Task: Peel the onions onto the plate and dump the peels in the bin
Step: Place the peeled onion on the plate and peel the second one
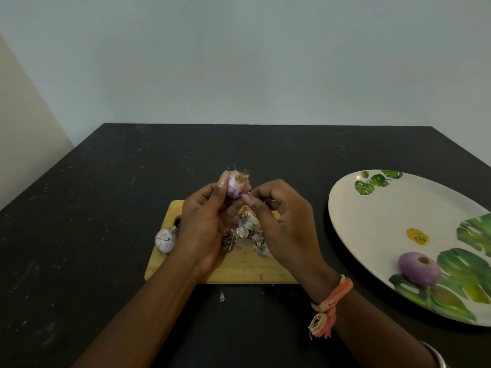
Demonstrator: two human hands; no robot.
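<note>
One onion (237, 185) mid-peel: left hand (202, 224) grips it in curled fingertips, root end up, leaving skin exposed for the right hand (281, 216) to pinch at its lower edge. Loose peels (247, 235) lie on the board (239, 269) right under the fingers. The peeled onion (418, 268) sits on the plate (353, 216), well right of them; the unpeeled onion (166, 239) is beside the left wrist.

plate (377, 224) right of cutting board (239, 266)

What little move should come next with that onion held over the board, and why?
Probably the right hand should pull away the skin it pinches and drop it on the peels below. The onion gripped by the left hand looks only partly peeled, unlike the peeled onion on the plate.
</note>
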